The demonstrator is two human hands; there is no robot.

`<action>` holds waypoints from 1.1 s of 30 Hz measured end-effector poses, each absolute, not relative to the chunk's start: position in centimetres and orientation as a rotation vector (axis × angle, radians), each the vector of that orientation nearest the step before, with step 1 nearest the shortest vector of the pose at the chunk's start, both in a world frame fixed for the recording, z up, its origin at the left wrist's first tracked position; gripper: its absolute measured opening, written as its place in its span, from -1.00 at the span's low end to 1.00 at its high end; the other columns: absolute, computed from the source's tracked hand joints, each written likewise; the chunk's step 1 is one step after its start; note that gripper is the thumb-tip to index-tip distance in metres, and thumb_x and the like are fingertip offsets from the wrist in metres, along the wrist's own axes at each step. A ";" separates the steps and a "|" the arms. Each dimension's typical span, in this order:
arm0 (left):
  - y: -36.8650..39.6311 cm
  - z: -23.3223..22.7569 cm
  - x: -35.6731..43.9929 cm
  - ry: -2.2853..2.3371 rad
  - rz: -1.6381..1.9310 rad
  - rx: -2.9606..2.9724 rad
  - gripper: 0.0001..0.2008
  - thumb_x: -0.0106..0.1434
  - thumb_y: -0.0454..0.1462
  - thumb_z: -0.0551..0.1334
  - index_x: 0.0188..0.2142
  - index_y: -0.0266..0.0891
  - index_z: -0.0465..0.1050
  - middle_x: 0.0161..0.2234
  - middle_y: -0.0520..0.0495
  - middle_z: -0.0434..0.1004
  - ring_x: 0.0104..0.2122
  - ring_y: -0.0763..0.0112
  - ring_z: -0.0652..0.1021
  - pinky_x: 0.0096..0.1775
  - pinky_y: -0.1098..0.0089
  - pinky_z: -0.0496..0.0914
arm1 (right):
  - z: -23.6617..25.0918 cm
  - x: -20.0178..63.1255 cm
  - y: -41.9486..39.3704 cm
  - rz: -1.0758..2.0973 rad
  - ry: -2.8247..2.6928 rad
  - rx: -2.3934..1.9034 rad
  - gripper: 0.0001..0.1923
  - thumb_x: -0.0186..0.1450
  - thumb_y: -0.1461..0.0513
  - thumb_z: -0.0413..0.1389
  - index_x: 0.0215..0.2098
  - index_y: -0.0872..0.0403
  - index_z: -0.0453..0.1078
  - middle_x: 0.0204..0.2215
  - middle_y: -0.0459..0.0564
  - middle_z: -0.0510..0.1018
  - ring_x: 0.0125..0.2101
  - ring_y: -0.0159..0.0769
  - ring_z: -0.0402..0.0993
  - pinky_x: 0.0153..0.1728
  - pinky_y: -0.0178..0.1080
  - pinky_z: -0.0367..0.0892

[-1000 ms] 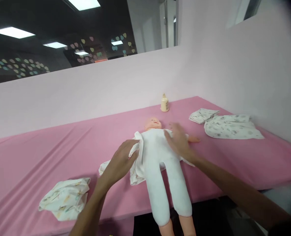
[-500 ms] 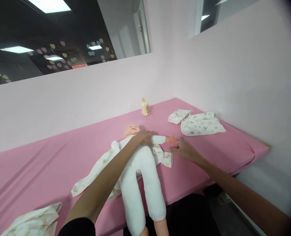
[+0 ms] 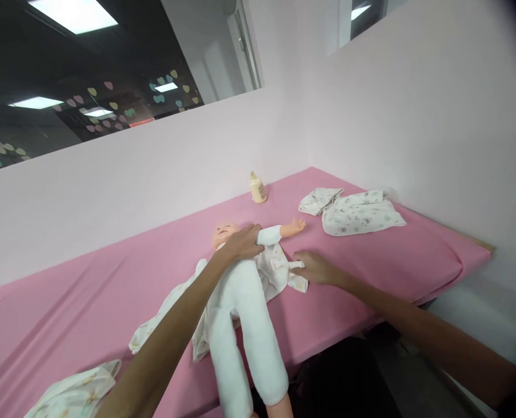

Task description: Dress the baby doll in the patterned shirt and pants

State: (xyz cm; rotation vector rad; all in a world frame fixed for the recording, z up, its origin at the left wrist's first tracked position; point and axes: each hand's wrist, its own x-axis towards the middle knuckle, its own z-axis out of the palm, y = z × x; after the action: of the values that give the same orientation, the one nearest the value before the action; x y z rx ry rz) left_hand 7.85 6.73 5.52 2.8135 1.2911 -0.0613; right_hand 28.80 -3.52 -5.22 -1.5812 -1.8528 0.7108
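A baby doll (image 3: 234, 296) in a white bodysuit lies on its back, its legs hanging over the table's near edge. Under it is a spread white baby shirt (image 3: 273, 268) with a small yellowish print. My left hand (image 3: 244, 241) is closed round the doll's upper arm near the shoulder, thumb and fingers on the white sleeve. The doll's bare forearm points to the right, past that hand. Lower on the right, my right hand (image 3: 313, 268) pinches a sleeve of the shirt between thumb and fingers.
The pink-covered table (image 3: 122, 284) meets walls behind and on the right. Near the back wall stands a cream pump bottle (image 3: 258, 188). Folded printed baby clothes (image 3: 362, 213) lie at the right, and another printed cloth (image 3: 77, 392) at the near left.
My right hand has left the doll's hand, moved down and left, and taken hold of the shirt sleeve. The doll has shifted slightly left, and its forearm now angles upward.
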 end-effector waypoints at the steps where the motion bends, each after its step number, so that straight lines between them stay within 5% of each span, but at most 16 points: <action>1: 6.6 5.6 7.6 1.272 -0.038 2.805 -0.70 0.14 -0.21 0.13 -0.10 -0.16 0.27 -0.15 -0.07 0.46 -0.25 0.27 0.48 -0.34 0.35 0.25 | -4.8 29.9 -3.0 0.725 -1.831 -1.577 -0.80 0.24 0.19 0.05 -0.50 0.06 0.16 -0.52 -0.13 0.39 -0.51 -0.38 0.29 -0.49 -0.32 0.09; 9: 4.7 6.6 5.2 1.230 0.045 2.727 -0.83 0.18 -0.19 0.10 -0.23 -0.17 0.28 -0.27 0.00 0.47 -0.33 0.31 0.45 -0.39 0.34 0.21 | -3.2 40.3 -0.1 0.717 -1.480 -1.745 -0.79 0.19 0.13 0.12 -0.46 0.08 0.25 -0.54 -0.14 0.32 -0.52 -0.43 0.25 -0.52 -0.36 0.12; 17: 3.9 5.9 5.5 1.197 0.025 2.755 -0.74 0.16 -0.16 0.13 -0.15 -0.16 0.29 -0.21 -0.04 0.49 -0.29 0.27 0.48 -0.40 0.35 0.20 | -5.0 38.2 1.7 0.477 -1.606 -1.987 -0.84 0.14 0.19 0.11 -0.52 0.08 0.25 -0.53 -0.05 0.38 -0.44 -0.27 0.31 -0.38 -0.26 0.18; 19: 3.8 5.6 5.9 1.177 0.014 2.800 -0.75 0.17 -0.16 0.14 -0.16 -0.17 0.28 -0.21 -0.06 0.50 -0.29 0.26 0.49 -0.40 0.35 0.19 | -5.5 36.3 2.0 0.370 -1.643 -2.013 -0.91 0.15 0.21 0.09 -0.41 0.09 0.33 -0.40 0.03 0.44 -0.30 -0.15 0.36 -0.25 -0.18 0.22; 22: 3.8 5.1 6.7 1.188 0.023 2.822 -0.68 0.16 -0.08 0.19 -0.16 -0.18 0.27 -0.20 -0.08 0.51 -0.30 0.24 0.51 -0.42 0.34 0.18 | -6.0 32.9 2.2 0.036 -1.718 -1.936 -0.73 0.20 0.21 0.05 -0.14 0.11 0.38 -0.13 0.17 0.43 -0.07 0.01 0.31 -0.04 -0.04 0.18; 25: 3.9 4.8 7.2 1.248 0.055 2.777 -0.48 0.12 0.14 0.21 -0.13 -0.18 0.25 -0.18 -0.12 0.53 -0.29 0.18 0.53 -0.42 0.33 0.21 | -6.1 29.1 2.1 -0.180 -1.765 -1.821 -0.66 0.26 0.20 -0.02 -0.05 0.17 0.38 -0.13 0.24 0.44 -0.06 0.05 0.30 0.00 0.00 0.17; 29: 4.0 4.7 7.5 1.234 0.066 2.789 -0.44 0.12 0.21 0.18 -0.14 -0.17 0.26 -0.18 -0.15 0.51 -0.28 0.15 0.54 -0.38 0.32 0.25 | -5.6 25.1 1.9 -0.121 -1.829 -1.706 -0.66 0.24 0.17 0.02 -0.07 0.15 0.40 -0.10 0.25 0.48 -0.01 0.14 0.27 0.04 0.10 0.14; 33: 3.9 4.7 7.3 1.166 0.066 2.822 -0.54 0.20 0.12 0.15 -0.11 -0.14 0.28 -0.18 -0.12 0.49 -0.25 0.16 0.53 -0.35 0.31 0.27 | -4.9 23.1 2.3 0.325 -1.851 -1.627 -0.78 0.21 0.15 0.11 -0.22 0.08 0.42 -0.21 0.12 0.54 -0.06 0.05 0.35 0.03 0.01 0.23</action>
State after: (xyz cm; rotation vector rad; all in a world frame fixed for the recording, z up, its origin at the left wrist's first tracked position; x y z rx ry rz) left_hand 7.35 3.90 4.69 2.8219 1.1662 0.0661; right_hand 23.09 2.26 -4.93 -1.6273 -1.8513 0.3255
